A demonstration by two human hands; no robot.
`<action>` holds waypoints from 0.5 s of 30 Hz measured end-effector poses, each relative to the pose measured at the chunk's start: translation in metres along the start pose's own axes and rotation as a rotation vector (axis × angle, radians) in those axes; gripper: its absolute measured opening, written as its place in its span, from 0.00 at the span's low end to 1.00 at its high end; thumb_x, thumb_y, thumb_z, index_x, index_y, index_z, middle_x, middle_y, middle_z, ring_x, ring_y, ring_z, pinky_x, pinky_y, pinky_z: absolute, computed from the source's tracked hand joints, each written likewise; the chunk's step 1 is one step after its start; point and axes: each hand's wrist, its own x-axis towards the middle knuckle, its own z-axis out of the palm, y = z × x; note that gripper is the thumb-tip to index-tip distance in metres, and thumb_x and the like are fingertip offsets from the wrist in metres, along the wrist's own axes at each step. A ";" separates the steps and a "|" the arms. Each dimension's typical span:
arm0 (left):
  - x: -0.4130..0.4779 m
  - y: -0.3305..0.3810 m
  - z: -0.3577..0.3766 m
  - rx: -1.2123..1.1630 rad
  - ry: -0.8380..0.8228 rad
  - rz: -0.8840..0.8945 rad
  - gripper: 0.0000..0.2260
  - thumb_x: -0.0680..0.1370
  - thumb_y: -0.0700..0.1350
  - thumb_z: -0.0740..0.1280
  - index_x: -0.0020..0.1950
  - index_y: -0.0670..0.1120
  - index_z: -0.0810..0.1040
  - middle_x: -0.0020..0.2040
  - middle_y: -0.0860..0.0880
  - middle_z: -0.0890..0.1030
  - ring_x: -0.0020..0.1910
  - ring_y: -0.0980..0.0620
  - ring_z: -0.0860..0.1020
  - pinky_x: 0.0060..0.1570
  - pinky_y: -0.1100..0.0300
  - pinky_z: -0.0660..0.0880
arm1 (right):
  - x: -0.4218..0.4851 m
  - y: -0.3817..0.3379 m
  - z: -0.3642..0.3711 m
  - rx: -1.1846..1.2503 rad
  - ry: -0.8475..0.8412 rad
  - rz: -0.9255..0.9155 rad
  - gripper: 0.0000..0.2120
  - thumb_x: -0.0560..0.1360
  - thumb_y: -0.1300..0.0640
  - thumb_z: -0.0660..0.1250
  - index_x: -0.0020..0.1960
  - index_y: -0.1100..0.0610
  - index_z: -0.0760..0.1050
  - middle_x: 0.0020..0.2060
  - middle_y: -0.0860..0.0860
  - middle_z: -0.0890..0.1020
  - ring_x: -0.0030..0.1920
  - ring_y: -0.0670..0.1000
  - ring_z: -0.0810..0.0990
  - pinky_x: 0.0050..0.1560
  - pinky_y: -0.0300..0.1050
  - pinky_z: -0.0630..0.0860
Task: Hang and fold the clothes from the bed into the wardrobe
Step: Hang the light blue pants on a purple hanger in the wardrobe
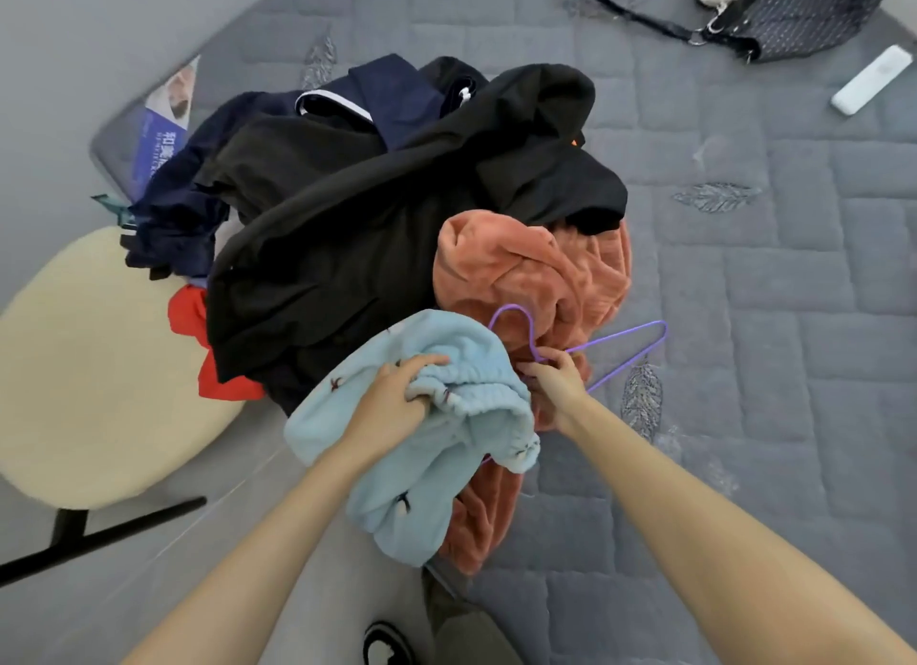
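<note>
A pile of clothes lies on the grey quilted bed: a black garment on top, navy pieces behind, a red piece at the left, an orange fleece garment in front. My left hand grips the elastic waistband of light blue fleece trousers that hang over the bed's edge. My right hand pinches the neck of a purple wire hanger lying on the orange fleece.
A cream round stool with black legs stands on the floor at the left. A dark dotted bag with a strap and a white remote lie on the far right of the bed. A booklet sits at the bed's far corner.
</note>
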 end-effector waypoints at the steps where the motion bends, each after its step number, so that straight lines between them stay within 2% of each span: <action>1: -0.002 0.003 -0.002 -0.005 0.000 -0.001 0.21 0.77 0.36 0.63 0.66 0.55 0.73 0.60 0.51 0.76 0.60 0.51 0.74 0.60 0.58 0.72 | -0.005 0.000 -0.003 -0.015 0.018 -0.050 0.10 0.74 0.67 0.68 0.50 0.56 0.71 0.39 0.57 0.79 0.38 0.53 0.78 0.47 0.53 0.77; 2: -0.005 0.007 -0.004 -0.018 0.002 -0.003 0.20 0.77 0.36 0.64 0.66 0.53 0.74 0.57 0.55 0.77 0.58 0.52 0.75 0.61 0.56 0.72 | -0.010 -0.001 -0.006 -0.027 0.035 -0.102 0.08 0.75 0.67 0.66 0.47 0.56 0.71 0.36 0.57 0.78 0.36 0.53 0.77 0.44 0.51 0.76; 4: -0.014 0.020 -0.014 -0.042 0.006 0.011 0.17 0.75 0.38 0.69 0.62 0.52 0.76 0.48 0.61 0.76 0.51 0.57 0.76 0.57 0.59 0.73 | -0.025 -0.008 -0.010 -0.055 0.038 -0.190 0.07 0.78 0.65 0.62 0.44 0.55 0.71 0.33 0.55 0.77 0.36 0.54 0.77 0.40 0.46 0.74; 7: -0.037 0.043 -0.037 -0.083 -0.048 0.044 0.14 0.68 0.47 0.76 0.48 0.59 0.76 0.41 0.61 0.78 0.42 0.63 0.77 0.45 0.67 0.72 | -0.052 -0.033 -0.013 -0.162 0.012 -0.361 0.07 0.80 0.63 0.59 0.45 0.53 0.69 0.31 0.52 0.75 0.34 0.54 0.77 0.36 0.46 0.73; 8: -0.047 0.049 -0.046 -0.105 -0.080 0.039 0.14 0.68 0.49 0.77 0.47 0.60 0.76 0.41 0.60 0.79 0.41 0.63 0.78 0.41 0.70 0.72 | -0.063 -0.045 -0.013 -0.219 0.014 -0.439 0.08 0.80 0.63 0.58 0.45 0.52 0.69 0.31 0.50 0.74 0.32 0.49 0.77 0.36 0.42 0.73; 10: -0.069 0.057 -0.065 -0.182 -0.125 0.006 0.16 0.69 0.50 0.77 0.54 0.61 0.78 0.49 0.65 0.80 0.48 0.69 0.77 0.41 0.75 0.72 | -0.087 -0.070 -0.012 -0.333 0.034 -0.598 0.11 0.81 0.63 0.57 0.42 0.52 0.68 0.30 0.48 0.73 0.28 0.39 0.73 0.35 0.35 0.70; 11: -0.079 0.058 -0.073 -0.210 -0.113 0.007 0.17 0.71 0.52 0.75 0.58 0.61 0.77 0.53 0.66 0.79 0.52 0.72 0.75 0.43 0.77 0.71 | -0.101 -0.082 -0.012 -0.371 0.014 -0.659 0.11 0.81 0.63 0.56 0.42 0.54 0.69 0.30 0.47 0.72 0.28 0.39 0.72 0.34 0.35 0.70; 13: -0.101 0.058 -0.087 -0.282 -0.062 0.014 0.15 0.75 0.53 0.69 0.62 0.58 0.77 0.58 0.65 0.78 0.55 0.73 0.73 0.47 0.79 0.69 | -0.129 -0.096 -0.009 -0.447 -0.075 -0.759 0.09 0.81 0.65 0.54 0.46 0.58 0.71 0.32 0.45 0.72 0.32 0.43 0.71 0.38 0.44 0.72; 15: -0.121 0.054 -0.099 -0.463 -0.066 -0.029 0.14 0.79 0.52 0.63 0.65 0.54 0.76 0.60 0.60 0.79 0.58 0.68 0.75 0.50 0.75 0.72 | -0.162 -0.104 -0.006 -0.479 -0.168 -0.806 0.08 0.80 0.63 0.54 0.53 0.54 0.69 0.34 0.41 0.71 0.36 0.48 0.70 0.40 0.48 0.71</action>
